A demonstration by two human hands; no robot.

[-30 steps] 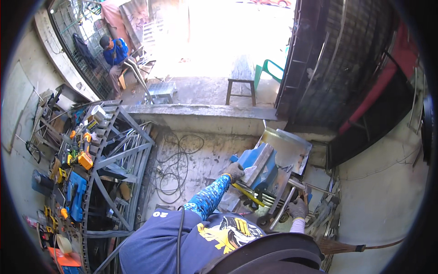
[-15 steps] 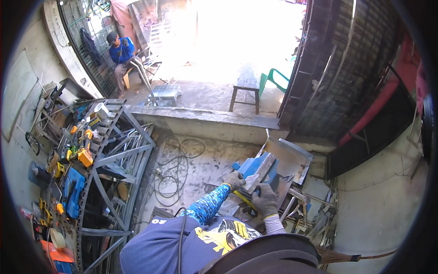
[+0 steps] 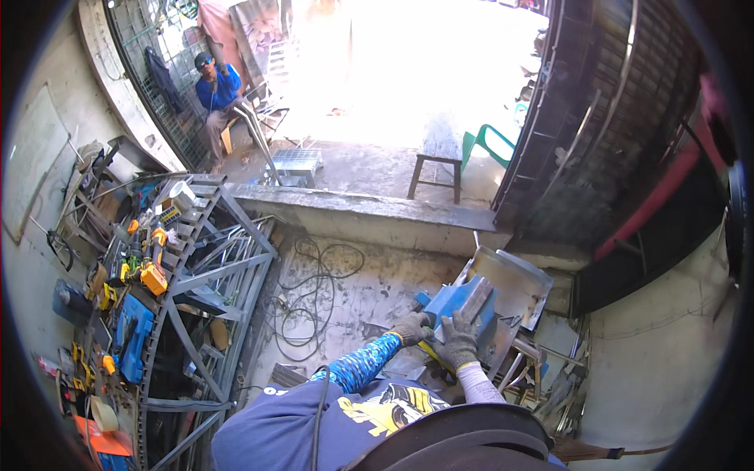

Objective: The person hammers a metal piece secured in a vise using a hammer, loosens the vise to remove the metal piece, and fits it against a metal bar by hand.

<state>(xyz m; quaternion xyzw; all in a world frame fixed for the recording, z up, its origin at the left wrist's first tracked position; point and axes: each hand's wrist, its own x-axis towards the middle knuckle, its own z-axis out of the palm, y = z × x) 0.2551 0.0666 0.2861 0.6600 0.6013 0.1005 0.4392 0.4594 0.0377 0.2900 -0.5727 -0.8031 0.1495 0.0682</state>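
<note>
Blue metal block (image 3: 446, 301) | right hand (image 3: 457, 341): moved in from block's right, fingers spread, near side | left hand (image 3: 412, 330): block's near-left, grip indiscernible | now two-handed

Right fingers (image 3: 448, 326) at blue metal (image 3: 449, 297); stool (image 3: 441, 147) beyond.

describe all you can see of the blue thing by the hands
The blue thing is angular and looks like painted metal, with a grey bar along its top. It slants away to the right, before a bent metal sheet. The spread right hand overlaps its near end; the left hand is beside it. Contact is unclear.
</note>
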